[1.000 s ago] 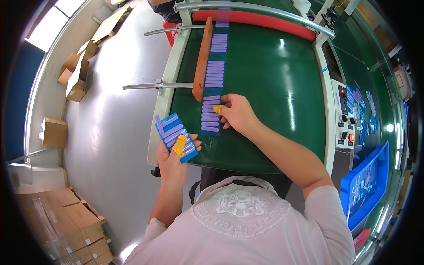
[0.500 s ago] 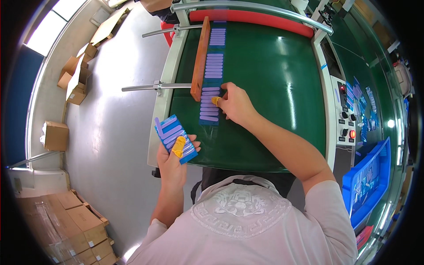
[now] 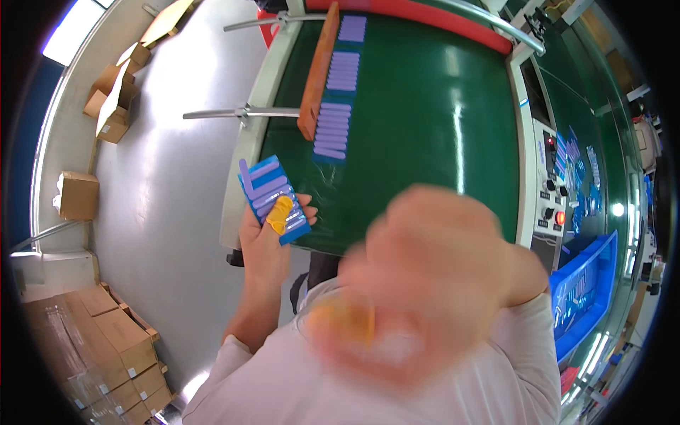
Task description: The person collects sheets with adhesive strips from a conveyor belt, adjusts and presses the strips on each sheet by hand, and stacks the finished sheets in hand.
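My left hand (image 3: 263, 244) is closed around a blue card pack (image 3: 289, 230) near the green belt's front left corner. Several flat purple sticks with rounded ends lie across the pack, partly under shiny clear film. One loose purple stick (image 3: 246, 178) sits crosswise at its far left end. A yellow finger cover (image 3: 280, 214) on my left thumb presses on the pack. My right hand (image 3: 432, 269) is raised before my chest, close to the camera and smeared by motion; its fingers cannot be read. Another pack of purple sticks (image 3: 331, 131) lies on the belt beside the brown guide board (image 3: 319, 78).
Two further packs (image 3: 343, 71) lie beyond it in line on the green belt (image 3: 411, 120). A red roller (image 3: 439, 23) crosses the far end. At right are a control box (image 3: 549, 180) and a blue bin (image 3: 584, 294). Cartons (image 3: 117, 333) stand at left.
My right hand has left the nearest pack on the belt and come back toward my chest. That line of packs sits slightly farther along the guide board. My left hand keeps its pack.
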